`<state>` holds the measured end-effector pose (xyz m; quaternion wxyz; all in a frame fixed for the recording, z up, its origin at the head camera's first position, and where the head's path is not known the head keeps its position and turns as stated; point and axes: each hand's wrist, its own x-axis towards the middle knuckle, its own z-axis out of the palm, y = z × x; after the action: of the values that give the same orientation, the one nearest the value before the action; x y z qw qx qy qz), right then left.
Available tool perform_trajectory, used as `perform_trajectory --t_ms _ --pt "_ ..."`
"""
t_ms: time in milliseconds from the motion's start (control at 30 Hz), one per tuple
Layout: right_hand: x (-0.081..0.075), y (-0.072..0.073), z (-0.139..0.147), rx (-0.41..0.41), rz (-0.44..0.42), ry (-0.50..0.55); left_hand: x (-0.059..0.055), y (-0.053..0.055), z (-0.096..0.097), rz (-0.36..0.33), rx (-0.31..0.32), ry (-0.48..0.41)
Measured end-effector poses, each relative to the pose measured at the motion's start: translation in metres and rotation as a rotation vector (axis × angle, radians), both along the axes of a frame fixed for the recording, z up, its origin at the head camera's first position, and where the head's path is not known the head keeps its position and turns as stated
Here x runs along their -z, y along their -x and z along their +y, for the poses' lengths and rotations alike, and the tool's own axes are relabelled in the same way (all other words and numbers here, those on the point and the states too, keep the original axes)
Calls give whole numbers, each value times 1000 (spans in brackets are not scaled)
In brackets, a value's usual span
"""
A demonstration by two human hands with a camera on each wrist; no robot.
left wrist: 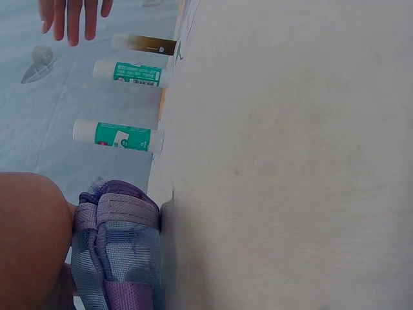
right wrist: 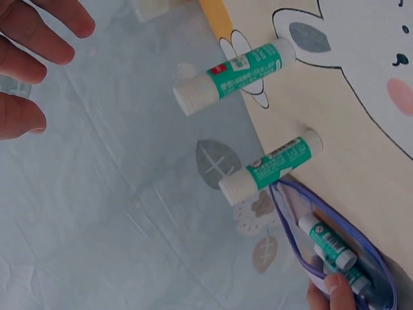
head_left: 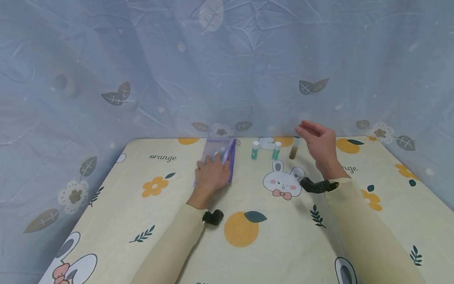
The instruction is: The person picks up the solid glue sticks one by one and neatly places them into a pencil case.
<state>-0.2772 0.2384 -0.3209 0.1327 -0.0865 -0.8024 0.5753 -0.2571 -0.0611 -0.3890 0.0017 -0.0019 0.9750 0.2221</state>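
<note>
My left hand (head_left: 213,173) lies over a purple-edged mesh zip pouch (head_left: 232,161), and its fingers (right wrist: 341,294) grip the rim of the gaping mouth. Inside are two green-and-white glue sticks (right wrist: 328,240). Two more glue sticks, a left one (head_left: 254,150) and a right one (head_left: 276,151), stand upright to the pouch's right. Beyond them stands a brown tube (head_left: 293,152) with a clear top. My right hand (head_left: 319,144) is raised beside and above this tube, fingers extended, apparently holding nothing. A clear piece (right wrist: 14,86) shows behind its fingers in the right wrist view.
The table has a cream cloth (head_left: 283,236) printed with oranges, flowers and rabbits. A blue-grey patterned curtain (head_left: 227,79) hangs right behind its far edge, close to the upright sticks, and along both sides.
</note>
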Motion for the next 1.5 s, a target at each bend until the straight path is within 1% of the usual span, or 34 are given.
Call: perform_trajectory --t_ms 300,500,800,1167,1333,1500 --pt "13 5 5 0 -28 -8 1 1 -1 -2 -8 14" --pt "19 8 6 9 -61 -13 0 1 -2 -3 -10 14" --pt "29 11 7 0 -84 -20 2 2 -3 -9 -22 18" --pt "43 15 11 -41 -137 -50 2 2 -4 -29 -31 27" --pt "48 16 13 -53 -159 -42 2 1 -4 -30 -37 32" --pt "52 16 17 -53 -177 -23 2 2 -1 -25 -23 37"
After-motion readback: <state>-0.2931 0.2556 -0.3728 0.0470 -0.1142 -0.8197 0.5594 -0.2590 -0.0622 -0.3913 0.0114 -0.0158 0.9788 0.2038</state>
